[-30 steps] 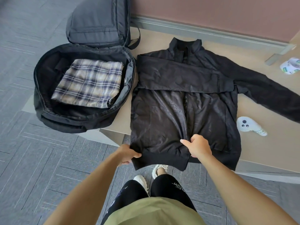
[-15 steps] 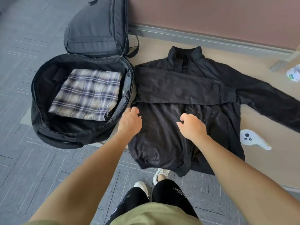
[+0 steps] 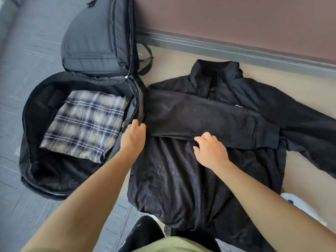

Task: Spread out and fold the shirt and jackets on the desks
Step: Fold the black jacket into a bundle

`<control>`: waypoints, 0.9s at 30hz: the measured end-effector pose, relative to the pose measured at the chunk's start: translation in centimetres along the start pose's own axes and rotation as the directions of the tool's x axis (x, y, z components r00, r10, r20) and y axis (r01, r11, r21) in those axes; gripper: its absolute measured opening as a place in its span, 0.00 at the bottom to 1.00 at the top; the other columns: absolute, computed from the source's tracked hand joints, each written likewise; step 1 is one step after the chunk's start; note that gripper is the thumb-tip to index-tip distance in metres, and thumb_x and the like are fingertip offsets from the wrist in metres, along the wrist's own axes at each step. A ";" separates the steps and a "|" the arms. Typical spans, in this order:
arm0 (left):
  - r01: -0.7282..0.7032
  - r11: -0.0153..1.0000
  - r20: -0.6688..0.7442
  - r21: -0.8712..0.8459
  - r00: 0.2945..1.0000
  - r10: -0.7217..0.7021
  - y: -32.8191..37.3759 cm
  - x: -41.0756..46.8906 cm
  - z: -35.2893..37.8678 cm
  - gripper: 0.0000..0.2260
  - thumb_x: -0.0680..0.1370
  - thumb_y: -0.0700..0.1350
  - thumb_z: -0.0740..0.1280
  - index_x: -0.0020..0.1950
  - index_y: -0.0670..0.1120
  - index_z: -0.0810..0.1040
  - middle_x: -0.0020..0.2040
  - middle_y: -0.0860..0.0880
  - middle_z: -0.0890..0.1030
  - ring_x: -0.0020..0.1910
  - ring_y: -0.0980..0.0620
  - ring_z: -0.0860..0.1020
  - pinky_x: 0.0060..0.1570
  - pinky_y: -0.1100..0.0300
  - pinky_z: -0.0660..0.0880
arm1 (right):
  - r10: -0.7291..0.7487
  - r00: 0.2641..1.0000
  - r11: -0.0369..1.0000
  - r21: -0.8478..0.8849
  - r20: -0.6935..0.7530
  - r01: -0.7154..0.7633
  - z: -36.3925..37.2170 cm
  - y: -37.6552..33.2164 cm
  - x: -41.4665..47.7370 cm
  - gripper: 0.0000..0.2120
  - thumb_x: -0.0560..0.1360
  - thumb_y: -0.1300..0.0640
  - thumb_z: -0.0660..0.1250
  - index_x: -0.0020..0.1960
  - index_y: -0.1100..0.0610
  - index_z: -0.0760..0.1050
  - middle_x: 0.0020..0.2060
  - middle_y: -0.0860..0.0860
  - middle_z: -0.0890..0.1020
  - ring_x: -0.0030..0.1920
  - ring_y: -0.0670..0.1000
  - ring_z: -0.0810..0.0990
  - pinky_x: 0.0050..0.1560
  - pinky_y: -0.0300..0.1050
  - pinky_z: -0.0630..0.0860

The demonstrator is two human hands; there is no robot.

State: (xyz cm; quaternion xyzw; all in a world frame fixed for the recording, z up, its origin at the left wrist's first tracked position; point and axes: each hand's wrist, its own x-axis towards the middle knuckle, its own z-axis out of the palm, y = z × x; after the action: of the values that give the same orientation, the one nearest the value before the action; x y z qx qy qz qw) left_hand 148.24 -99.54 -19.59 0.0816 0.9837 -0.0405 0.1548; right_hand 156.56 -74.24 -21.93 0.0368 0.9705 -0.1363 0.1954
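A black jacket (image 3: 181, 179) lies face up on the tan desk (image 3: 172, 70), collar toward the wall. One sleeve is folded across its chest, the other stretches out to the right, and its hem hangs over the near desk edge. My left hand (image 3: 133, 136) grips the jacket's left edge where the folded sleeve starts. My right hand (image 3: 209, 151) has curled fingers on the lower edge of that folded sleeve, near the zip line. A folded plaid shirt (image 3: 85, 122) lies inside the open black backpack (image 3: 36, 99) to the left.
The backpack's lid (image 3: 94, 37) stands open at the desk's left end, tight against the jacket. A white controller (image 3: 301, 206) lies on the desk at the lower right, partly behind my right forearm. A brown wall (image 3: 236, 20) backs the desk.
Both hands let go of the jacket's hem at the near edge and moved up to the folded sleeve across the chest. The jacket itself has barely shifted.
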 end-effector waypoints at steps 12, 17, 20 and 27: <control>0.038 0.980 0.003 -0.193 0.999 -0.038 6.7 2.9 -1.2 0.14 0.77 0.39 0.62 0.62 0.41 0.67 0.62 0.40 0.69 0.61 0.39 0.71 0.53 0.53 0.72 | -0.033 0.961 0.999 0.018 -0.276 0.040 -0.3 3.9 3.3 0.19 0.77 0.52 0.68 0.66 0.57 0.77 0.64 0.58 0.77 0.62 0.63 0.76 0.56 0.60 0.75; -0.019 0.999 0.198 0.046 0.980 0.009 5.7 5.4 3.9 0.30 0.79 0.40 0.53 0.78 0.32 0.47 0.78 0.31 0.40 0.78 0.31 0.41 0.77 0.42 0.51 | 0.030 0.999 0.997 -0.076 -0.037 -0.032 1.7 5.8 2.6 0.29 0.83 0.40 0.48 0.81 0.45 0.47 0.81 0.52 0.45 0.80 0.59 0.44 0.78 0.60 0.48; 0.050 0.999 0.217 -0.002 0.975 -0.049 4.7 6.4 3.6 0.30 0.79 0.37 0.52 0.75 0.26 0.41 0.76 0.26 0.38 0.75 0.27 0.37 0.77 0.39 0.43 | 0.069 0.997 0.996 -0.048 -0.023 -0.070 2.1 5.8 2.1 0.30 0.83 0.38 0.45 0.81 0.43 0.42 0.81 0.50 0.40 0.80 0.57 0.39 0.78 0.60 0.43; -0.098 0.963 0.026 -0.252 0.994 0.109 5.2 4.3 1.2 0.34 0.81 0.58 0.59 0.81 0.44 0.50 0.81 0.39 0.48 0.79 0.38 0.47 0.76 0.45 0.53 | 0.192 0.979 0.981 0.030 0.069 -0.194 -0.8 5.3 0.8 0.31 0.82 0.37 0.50 0.81 0.48 0.49 0.81 0.53 0.47 0.81 0.56 0.46 0.79 0.57 0.47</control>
State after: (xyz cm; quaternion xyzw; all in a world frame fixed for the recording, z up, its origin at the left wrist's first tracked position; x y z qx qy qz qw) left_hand 145.48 -93.88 -22.36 0.1119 0.9721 0.0905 0.1853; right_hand 156.22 -68.97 -22.85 0.1299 0.9528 -0.1355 0.2388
